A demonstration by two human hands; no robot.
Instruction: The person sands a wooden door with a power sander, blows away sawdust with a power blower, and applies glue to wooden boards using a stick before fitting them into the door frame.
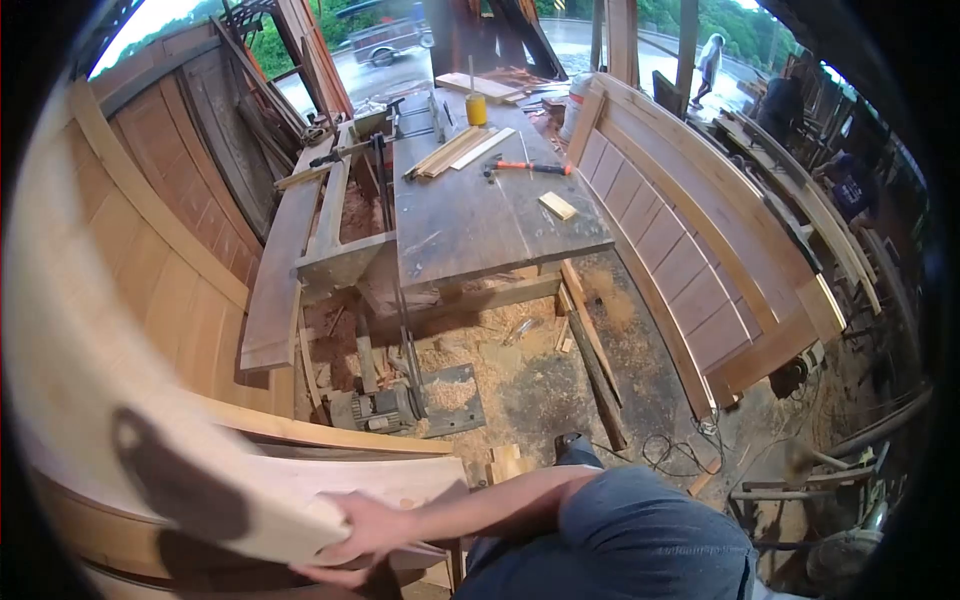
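Note:
My right hand [365, 530] grips the near end of a long pale wooden board [262, 505], its fingers closed around the edge. The board sweeps up along the left side of the view, blurred by motion, with a dark shadow on its face. Just behind the hand lies another pale plank [400, 478]. My left hand cannot be made out.
A workbench [470, 220] carries a hammer [530, 168], wood strips [460, 150], a small block [557, 206] and a yellow container [476, 108]. A panelled door [670, 250] leans right. A motor [380, 410], cables [670, 455] and sawdust lie on the floor.

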